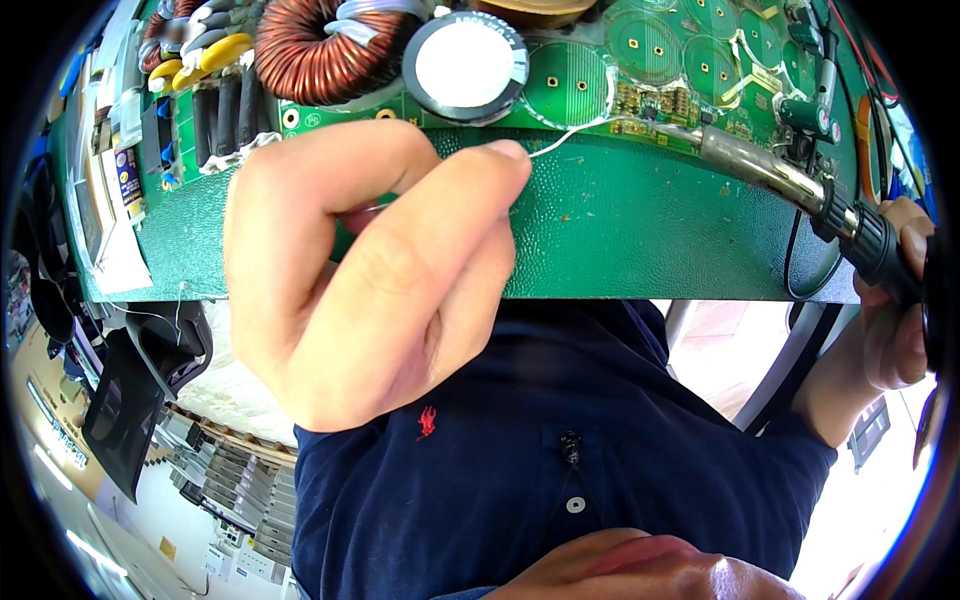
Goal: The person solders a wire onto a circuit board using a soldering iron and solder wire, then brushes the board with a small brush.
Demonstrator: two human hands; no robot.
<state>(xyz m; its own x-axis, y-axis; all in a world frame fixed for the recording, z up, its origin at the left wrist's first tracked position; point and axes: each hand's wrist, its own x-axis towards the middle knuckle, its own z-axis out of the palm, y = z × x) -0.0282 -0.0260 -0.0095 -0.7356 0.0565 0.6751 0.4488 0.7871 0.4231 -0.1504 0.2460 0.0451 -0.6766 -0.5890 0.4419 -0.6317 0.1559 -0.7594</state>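
Observation:
My left hand point(375, 265) is closed, its thumb and fingers pinching a thin silvery solder wire point(575, 131). The wire curves out past the fingertips to the near edge of a green circuit board point(565, 95). At the right, my right hand point(895, 300) is wrapped around the black handle of a soldering iron point(770, 170). The iron's metal barrel points left, and its thin tip lies at the small parts on the board's near edge, where the wire's end also reaches. Whether tip and wire touch is too small to tell.
Behind my left hand stand a copper-wound coil point(325, 50) and a large round capacitor point(466, 68). Black-sleeved parts point(225, 120) and yellow discs point(225, 52) sit at the board's left. Below the board lies the green mat point(620, 220). A black cable point(795, 265) loops at the right.

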